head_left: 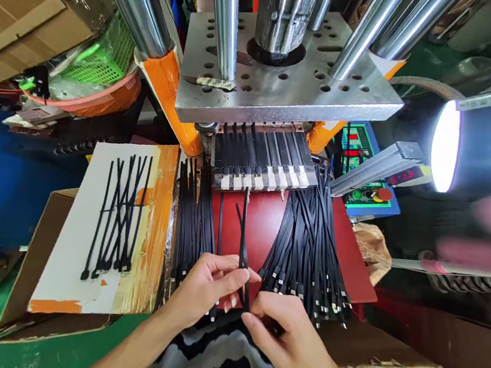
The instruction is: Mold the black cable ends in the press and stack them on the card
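slim black cables hang above the red worktop, pinched in the closed grips of our left hand and right hand; a row lines the metal block (many more lie loose nearby).

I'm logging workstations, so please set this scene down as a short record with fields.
Left hand: fingers around a black cable
Right hand: fingers at the same cable's near end
Fixture: row of black cables, white pieces along the near edge
Above fixture: metal plate
Red surface: left pile and right pile of cables beside the hands
White board: several cables, some crossing
Right side: lit lamp, control panel
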Motion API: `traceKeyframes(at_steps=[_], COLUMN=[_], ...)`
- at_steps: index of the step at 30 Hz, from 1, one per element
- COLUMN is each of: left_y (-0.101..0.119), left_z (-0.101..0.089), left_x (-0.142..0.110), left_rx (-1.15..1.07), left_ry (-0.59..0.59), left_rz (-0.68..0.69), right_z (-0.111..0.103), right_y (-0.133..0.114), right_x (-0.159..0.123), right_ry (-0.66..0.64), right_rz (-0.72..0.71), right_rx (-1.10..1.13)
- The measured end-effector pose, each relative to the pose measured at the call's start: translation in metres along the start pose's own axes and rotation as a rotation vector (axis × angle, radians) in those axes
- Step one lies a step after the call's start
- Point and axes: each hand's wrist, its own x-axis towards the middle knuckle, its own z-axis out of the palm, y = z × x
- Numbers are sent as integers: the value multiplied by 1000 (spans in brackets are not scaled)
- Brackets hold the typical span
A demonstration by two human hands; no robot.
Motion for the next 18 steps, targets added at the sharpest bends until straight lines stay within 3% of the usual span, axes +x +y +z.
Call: traceKeyframes(at_steps=[3,7,10,12,15,18], left_y=[3,2,3,10,29,47], left_z=[3,10,12,10,9,12], left_x=[-11,-21,-20,-16,-5,7], left_rx=[137,367,535,584,627,654], left_ry=[-93,-131,-113,-28,136,125], left_rz=[46,70,87,182,455,620], right_z=[-14,-15,-4,0,0,-3], right_y=[2,4,4,5,6,7], right_x=[8,26,36,37,34,33], right_ry=[-124,119,231,244,296,370], right_rz=[84,152,174,140,71,-13], right_rx=[102,417,488,443,325,251])
